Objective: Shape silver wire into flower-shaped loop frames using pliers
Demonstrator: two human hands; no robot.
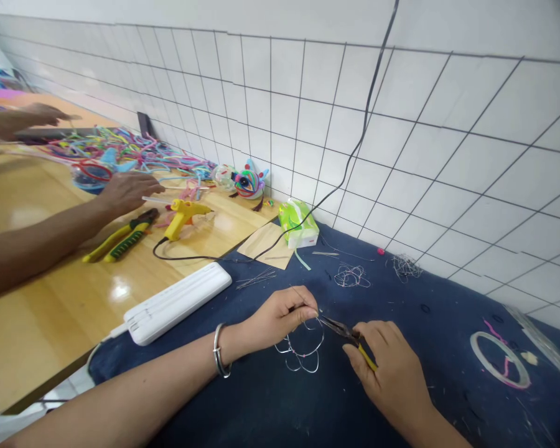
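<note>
Silver wire (303,355) bent into flower-like loops hangs above the dark blue surface (242,404) from the pinching fingers (303,309) of the left hand (275,320), while the right hand (394,361) grips yellow-handled pliers (340,328), their tips just beside that pinch.

White grid-lined wall (324,74), wooden table (51,330)

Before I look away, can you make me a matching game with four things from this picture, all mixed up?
Things:
1. Glue gun
2. Thin pliers
3. Wire shape
4. Power strip

Clues:
A. In the right hand
B. Long and white
C. Yellow, on the wooden table
D. In the left hand

Right pairs: 1-C, 2-A, 3-D, 4-B
</note>
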